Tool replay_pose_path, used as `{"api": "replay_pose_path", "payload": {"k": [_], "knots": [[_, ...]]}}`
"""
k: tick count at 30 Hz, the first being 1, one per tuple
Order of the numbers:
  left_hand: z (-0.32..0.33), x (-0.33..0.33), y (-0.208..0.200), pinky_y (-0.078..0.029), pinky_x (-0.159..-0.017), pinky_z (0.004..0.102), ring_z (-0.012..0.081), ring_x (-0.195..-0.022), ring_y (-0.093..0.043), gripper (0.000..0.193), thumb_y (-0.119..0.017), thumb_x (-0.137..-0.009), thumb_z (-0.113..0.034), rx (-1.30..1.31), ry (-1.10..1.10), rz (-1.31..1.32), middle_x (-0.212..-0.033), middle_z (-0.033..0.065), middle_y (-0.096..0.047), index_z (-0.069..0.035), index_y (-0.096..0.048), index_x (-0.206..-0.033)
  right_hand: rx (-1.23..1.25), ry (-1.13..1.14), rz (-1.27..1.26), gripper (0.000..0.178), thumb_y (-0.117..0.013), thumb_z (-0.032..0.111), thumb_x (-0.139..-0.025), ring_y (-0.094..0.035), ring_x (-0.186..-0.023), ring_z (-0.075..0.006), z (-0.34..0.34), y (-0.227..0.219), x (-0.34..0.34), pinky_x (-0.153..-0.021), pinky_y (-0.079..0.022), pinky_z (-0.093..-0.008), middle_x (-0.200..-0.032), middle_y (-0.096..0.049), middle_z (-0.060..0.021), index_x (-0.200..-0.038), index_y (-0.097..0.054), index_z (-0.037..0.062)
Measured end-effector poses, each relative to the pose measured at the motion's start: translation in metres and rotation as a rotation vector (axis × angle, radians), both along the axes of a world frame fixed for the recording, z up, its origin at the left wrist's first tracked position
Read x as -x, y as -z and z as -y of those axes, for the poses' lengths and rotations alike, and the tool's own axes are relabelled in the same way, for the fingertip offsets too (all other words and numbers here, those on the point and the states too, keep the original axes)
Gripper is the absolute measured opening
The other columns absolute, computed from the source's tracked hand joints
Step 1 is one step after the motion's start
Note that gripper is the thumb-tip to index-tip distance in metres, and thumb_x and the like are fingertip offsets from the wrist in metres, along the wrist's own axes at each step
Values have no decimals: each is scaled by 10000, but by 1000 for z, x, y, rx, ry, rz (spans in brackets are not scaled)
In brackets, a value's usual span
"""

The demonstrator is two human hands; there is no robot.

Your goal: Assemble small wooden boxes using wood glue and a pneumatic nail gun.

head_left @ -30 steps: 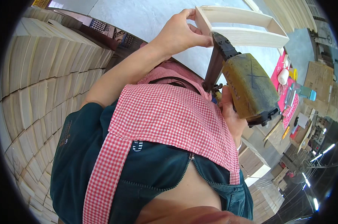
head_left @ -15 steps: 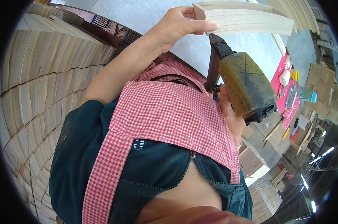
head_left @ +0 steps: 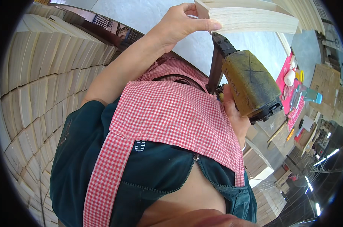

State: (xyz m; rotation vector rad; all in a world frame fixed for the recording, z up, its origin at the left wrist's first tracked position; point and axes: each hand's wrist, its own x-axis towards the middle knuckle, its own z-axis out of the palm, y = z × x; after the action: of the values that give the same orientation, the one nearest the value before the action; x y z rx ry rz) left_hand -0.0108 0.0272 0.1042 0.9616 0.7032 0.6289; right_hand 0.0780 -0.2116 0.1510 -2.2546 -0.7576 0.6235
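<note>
Your left hand (head_left: 179, 26) pinches left end of pale wooden frame (head_left: 253, 21), thumb on long side near corner. Frame is over pale bench (head_left: 141, 17), top of view. Your right hand (head_left: 236, 113) holds yellowish tool (head_left: 251, 81), grip partly hidden. Black nose (head_left: 222, 44) by frame's corner; can't tell if touching. Stacked wood pieces (head_left: 52, 85) at your left.

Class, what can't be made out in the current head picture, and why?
In the head view:
Right hand: most fingers, hidden behind the yellow tool.
Tabletop beyond the wooden frame: cut off by the upper edge.
Whether the tool's tip touches the frame: too small to tell.
Print on the dark green sleeve: too small and blurred.
</note>
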Motion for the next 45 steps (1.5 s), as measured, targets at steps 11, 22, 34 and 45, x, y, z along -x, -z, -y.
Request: {"api": "replay_pose_path", "payload": {"k": [11,22,34,45], "knots": [[-22,12,13,-480,-1011,378,305,-1113,-608,700,-866,-762,-254,-135,58,-173,-1220,221,-633,93,-591,-1305,-185,428,-85,508,-798,94,-823,-694,-1039,-281,-3,1,-18,-853,-615,-369,-1177,-674,-177,-1268,-572,-4],[-89,30,66,-406,-1123,413,319,-1352,-503,970,-902,-637,-201,-957,330,-407,-1480,185,-518,-68,-477,-1498,346,305,726,489,-659,147,-882,-686,-959,-433,121,72,-204,-846,-537,-484,-1116,-696,-263,-1327,-559,-32],[-104,32,69,-343,-1183,400,323,-1411,-450,812,-794,-757,-101,-971,308,-676,-1576,150,-422,-57,-472,-1500,282,285,717,369,-650,277,-922,-703,-887,-363,115,51,-287,-803,-552,-420,-1005,-746,-180,-1169,-704,9],[-13,13,39,-402,-1121,422,288,-1328,-514,527,-715,-812,-55,-1491,51,-574,-1444,119,-544,-86,-614,-1328,462,578,604,670,-748,525,-839,-712,-997,-358,28,130,-476,-816,-594,-420,-1082,-707,-241,-1196,-634,-30]]}}
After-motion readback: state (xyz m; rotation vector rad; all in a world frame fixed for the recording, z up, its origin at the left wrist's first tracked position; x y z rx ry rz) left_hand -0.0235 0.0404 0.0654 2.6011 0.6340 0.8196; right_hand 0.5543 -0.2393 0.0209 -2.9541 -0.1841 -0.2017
